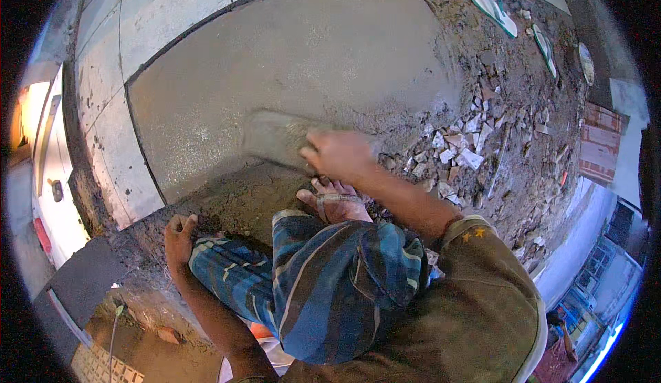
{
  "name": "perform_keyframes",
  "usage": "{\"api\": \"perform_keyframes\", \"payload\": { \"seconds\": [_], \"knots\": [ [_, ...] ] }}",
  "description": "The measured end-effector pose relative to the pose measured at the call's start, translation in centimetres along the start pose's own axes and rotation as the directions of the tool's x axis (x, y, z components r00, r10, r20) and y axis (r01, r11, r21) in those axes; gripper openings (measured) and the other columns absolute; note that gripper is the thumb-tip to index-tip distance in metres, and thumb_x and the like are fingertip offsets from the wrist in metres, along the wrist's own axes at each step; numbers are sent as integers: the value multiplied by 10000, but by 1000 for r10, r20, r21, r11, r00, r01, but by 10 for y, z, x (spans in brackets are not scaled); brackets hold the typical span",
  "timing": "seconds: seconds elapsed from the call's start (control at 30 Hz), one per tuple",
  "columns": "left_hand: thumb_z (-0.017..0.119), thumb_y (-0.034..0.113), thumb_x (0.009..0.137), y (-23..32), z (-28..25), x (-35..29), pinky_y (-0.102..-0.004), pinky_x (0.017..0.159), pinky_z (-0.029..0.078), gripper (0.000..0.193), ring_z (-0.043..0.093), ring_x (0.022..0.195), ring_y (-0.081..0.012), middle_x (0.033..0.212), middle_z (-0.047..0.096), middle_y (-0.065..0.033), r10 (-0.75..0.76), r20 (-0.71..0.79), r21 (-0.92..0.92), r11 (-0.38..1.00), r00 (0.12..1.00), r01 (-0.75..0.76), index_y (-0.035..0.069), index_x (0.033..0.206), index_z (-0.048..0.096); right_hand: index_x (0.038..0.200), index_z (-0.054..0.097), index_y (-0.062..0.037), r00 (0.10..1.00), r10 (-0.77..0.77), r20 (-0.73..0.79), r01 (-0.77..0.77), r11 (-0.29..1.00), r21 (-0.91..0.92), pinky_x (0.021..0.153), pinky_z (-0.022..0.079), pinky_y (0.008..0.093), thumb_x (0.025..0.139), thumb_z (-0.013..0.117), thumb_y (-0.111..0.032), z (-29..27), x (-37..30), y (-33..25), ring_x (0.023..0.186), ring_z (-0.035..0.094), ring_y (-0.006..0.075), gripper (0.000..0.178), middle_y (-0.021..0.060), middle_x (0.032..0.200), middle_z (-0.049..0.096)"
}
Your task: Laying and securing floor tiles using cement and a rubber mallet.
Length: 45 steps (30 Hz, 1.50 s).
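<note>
Your left hand (179,240) lies open and flat on the rough dark mortar edge (138,245), holding nothing. The wide grey smoothed mortar bed (289,59) looks mostly levelled already. Your right hand (337,154) is closed around the flat grey plastering float (275,138), at the near border of the bed. To the right, the broken tile rubble (461,149) is not yet covered.

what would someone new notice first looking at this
First comes the right hand in the middle, gripping a flat float on the wide patch of smooth wet cement. To its right lies a heap of broken rubble, with sandals at the top edge. Lower left, the left hand rests on the rough ground beside the person's striped blue cloth.
</note>
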State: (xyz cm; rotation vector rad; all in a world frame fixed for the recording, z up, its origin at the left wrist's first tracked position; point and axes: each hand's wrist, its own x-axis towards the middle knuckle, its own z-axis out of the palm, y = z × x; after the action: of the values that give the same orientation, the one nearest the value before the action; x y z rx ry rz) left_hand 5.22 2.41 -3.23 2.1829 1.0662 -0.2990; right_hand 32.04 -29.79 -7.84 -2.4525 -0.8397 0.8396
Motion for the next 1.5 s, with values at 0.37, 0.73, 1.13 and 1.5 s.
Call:
{"api": "perform_keyframes", "payload": {
  "seconds": [0.37,0.73,1.13,1.5],
  "knots": [
    [679,284,866,11,6,-11,-341,592,359,395,390,631,-143,647,428,-22,-21,-56,-98,995,998,16,30,677,442,1185,640,-143,817,522,-244,-541,841,-16,852,501,493,903,541,-510,-64,-22,90,978,640,409,473,219,1039,676],
    [696,279,836,-6,2,-18,-390,572,385,397,438,600,-195,602,461,-89,-88,-159,42,994,983,96,-1,684,459,1031,711,-79,879,128,-460,-202,972,-117,782,511,425,886,625,-397,-132,104,163,894,668,376,360,200,987,693],
    [692,275,842,-9,1,-23,-380,578,395,385,422,602,-180,614,446,-78,-137,-151,13,990,979,140,11,685,460,1059,582,-93,972,-191,137,222,937,-271,775,506,523,910,561,-414,-16,95,-39,900,645,421,354,230,963,665],
    [663,310,863,-19,-1,-29,-368,591,386,374,418,623,-174,629,436,-64,-51,-122,-54,998,991,45,19,699,494,1115,615,-102,890,199,-411,-245,968,-62,774,516,496,935,555,-398,-70,-28,132,899,646,433,351,223,999,672]
  ]
}}
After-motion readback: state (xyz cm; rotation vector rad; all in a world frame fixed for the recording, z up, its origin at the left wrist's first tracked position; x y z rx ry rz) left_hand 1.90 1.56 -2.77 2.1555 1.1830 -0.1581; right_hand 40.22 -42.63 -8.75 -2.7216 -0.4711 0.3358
